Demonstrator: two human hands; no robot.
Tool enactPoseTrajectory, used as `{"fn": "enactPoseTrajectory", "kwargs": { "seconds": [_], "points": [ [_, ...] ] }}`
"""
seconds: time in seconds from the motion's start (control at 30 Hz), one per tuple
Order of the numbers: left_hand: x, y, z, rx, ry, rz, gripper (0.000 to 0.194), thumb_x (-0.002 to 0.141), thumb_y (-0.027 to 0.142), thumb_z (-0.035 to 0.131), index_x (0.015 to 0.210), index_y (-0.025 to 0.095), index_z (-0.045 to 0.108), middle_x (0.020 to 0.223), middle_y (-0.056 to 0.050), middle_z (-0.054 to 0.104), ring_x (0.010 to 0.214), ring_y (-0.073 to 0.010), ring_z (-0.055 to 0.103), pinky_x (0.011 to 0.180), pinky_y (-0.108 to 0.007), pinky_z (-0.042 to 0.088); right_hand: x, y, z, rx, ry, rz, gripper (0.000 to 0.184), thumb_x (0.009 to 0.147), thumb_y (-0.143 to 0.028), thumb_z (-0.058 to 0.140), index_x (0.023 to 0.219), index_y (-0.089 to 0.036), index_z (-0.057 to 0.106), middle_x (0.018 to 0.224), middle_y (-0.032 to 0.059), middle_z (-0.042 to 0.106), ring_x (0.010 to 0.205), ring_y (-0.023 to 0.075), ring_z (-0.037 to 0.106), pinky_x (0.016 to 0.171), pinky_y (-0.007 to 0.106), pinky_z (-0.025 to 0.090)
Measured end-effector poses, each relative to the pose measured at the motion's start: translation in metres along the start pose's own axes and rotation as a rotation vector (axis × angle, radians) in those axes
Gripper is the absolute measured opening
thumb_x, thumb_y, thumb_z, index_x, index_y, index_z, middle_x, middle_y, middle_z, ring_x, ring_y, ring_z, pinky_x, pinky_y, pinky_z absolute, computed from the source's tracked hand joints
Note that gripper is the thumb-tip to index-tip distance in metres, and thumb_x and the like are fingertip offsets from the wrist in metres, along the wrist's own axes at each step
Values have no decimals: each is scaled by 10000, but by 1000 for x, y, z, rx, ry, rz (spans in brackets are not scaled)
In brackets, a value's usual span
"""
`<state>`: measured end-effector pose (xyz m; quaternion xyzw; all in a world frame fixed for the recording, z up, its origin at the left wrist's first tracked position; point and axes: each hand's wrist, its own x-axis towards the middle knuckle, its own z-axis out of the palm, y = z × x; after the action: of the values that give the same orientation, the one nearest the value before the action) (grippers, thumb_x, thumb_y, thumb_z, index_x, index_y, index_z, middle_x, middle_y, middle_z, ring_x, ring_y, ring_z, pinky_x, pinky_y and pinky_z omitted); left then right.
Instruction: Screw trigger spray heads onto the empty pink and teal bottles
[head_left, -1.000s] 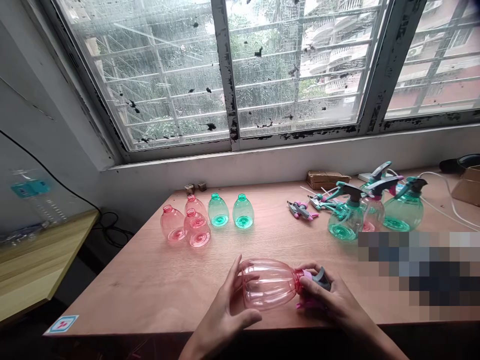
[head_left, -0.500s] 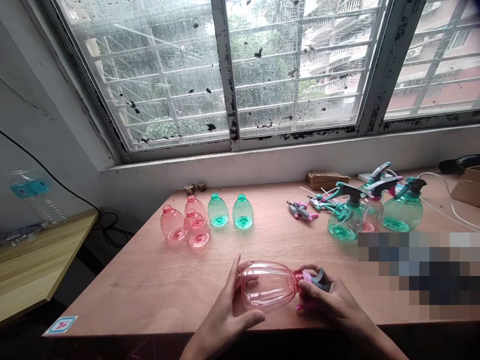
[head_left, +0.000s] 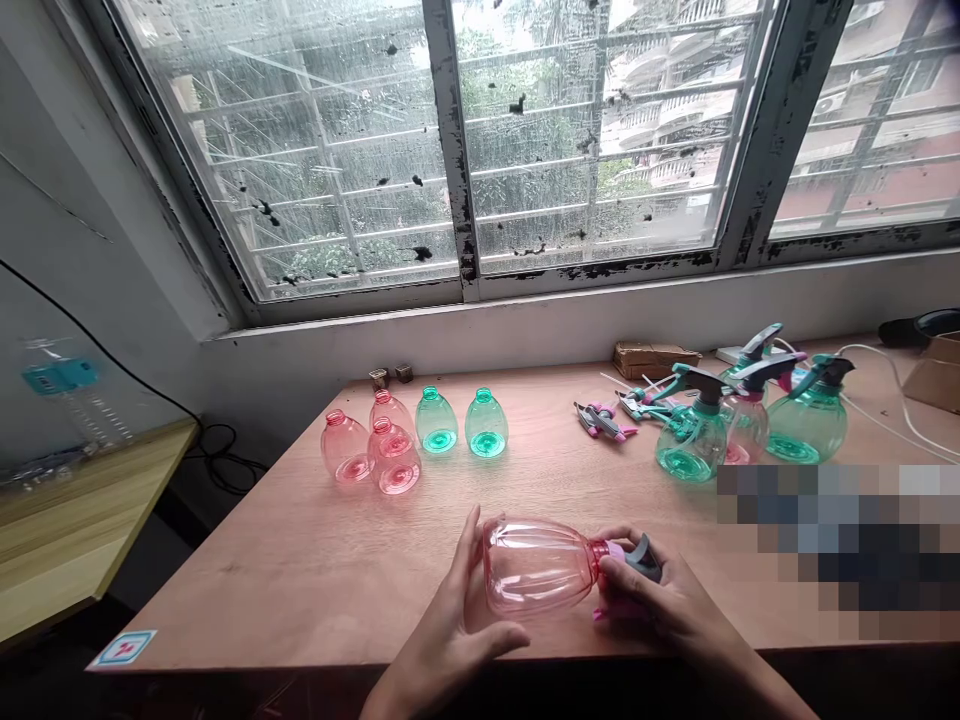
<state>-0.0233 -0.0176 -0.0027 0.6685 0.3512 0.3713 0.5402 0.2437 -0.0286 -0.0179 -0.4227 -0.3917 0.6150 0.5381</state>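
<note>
A clear pink spray bottle (head_left: 536,568) lies on its side above the table's front, its base toward the left and its neck toward the right. My right hand (head_left: 660,590) is closed around the neck, where a pink collar and a grey trigger head (head_left: 641,562) show between thumb and fingers. At the base end, my left hand (head_left: 457,610) is cupped with thumb and fingers spread apart. Its fingers are close to the base; whether they touch it I cannot tell.
Pink bottles (head_left: 395,460) and green bottles (head_left: 487,425) without heads stand at the back left. Loose spray heads (head_left: 602,422) lie back right, near green spray bottles (head_left: 691,435) with heads on. A cardboard piece (head_left: 654,358) sits by the wall. A blurred patch covers the right side.
The pink bottle has turned slightly about its length in my right hand. My left fingers, seen through the bottle before, no longer show behind it. Nothing else has moved.
</note>
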Motion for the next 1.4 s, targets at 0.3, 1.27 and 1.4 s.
{"fn": "enactPoseTrajectory", "kwargs": {
  "seconds": [0.3,1.27,1.4],
  "points": [
    [-1,-3,-1,110,29,73,977,860,286,758,1595,372,119,1688,-55,209,1543,-320,192,1261,-519,132,0,-1,1,-7,-20,-13,447,713,-513,855,938,-178,665,646,-22,666,557,158,638,610,356,628],
    [-3,-7,-3,105,22,72,951,870,258,750,1586,403,141,1688,-17,213,1549,-291,173,1267,-485,124,-1,-2,1,34,-28,-41,420,729,-478,859,944,-166,676,638,-12,679,565,159,629,615,363,633],
    [-3,-2,-2,3,29,-18,1097,766,302,852,1594,366,135,1687,-37,217,1548,-309,172,1261,-465,188,-1,-2,1,25,-40,-46,401,738,-468,854,933,-171,668,638,-19,665,559,153,617,607,353,630]
  ]
}}
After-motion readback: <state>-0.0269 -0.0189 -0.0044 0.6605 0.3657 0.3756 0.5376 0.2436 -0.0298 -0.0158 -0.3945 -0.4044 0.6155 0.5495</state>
